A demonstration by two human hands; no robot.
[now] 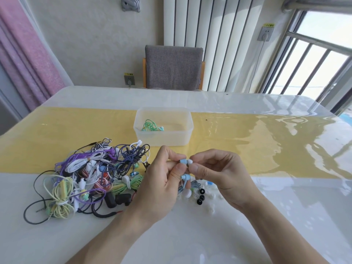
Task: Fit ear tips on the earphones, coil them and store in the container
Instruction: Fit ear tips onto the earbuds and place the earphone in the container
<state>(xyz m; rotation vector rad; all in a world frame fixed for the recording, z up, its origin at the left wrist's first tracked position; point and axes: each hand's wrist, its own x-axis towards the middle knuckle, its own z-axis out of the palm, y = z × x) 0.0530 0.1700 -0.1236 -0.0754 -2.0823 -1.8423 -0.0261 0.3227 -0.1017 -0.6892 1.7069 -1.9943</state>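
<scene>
In the lower middle of the frame, the left hand is pinching a light blue earbud between thumb and fingers. The right hand is pinching a white ear tip and is holding it against the end of this earbud. A second blue earbud is hanging just below. Loose ear tips are lying on the table under the hands. The container is standing above them, with green earphones inside. A pile of tangled earphones is lying at the lower left.

A grey chair stands behind the table, beside a white radiator and pink curtain.
</scene>
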